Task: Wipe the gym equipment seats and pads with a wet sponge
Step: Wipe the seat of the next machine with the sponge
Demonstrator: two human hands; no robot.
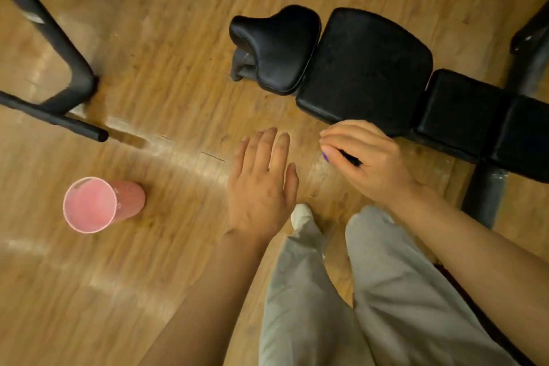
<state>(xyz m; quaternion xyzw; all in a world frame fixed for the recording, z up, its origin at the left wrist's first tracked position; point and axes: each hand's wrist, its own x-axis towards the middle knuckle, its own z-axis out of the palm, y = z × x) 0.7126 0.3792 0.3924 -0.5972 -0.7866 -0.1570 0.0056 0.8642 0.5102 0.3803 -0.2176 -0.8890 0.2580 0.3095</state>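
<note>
Head view: four pads (365, 68), one cup (101, 205), perhaps one sponge (326, 156).

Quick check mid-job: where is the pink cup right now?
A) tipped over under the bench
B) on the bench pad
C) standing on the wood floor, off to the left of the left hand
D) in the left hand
C: the pink cup stands upright on the wood floor, apart from the open left hand and well away from the black bench pad.
</note>
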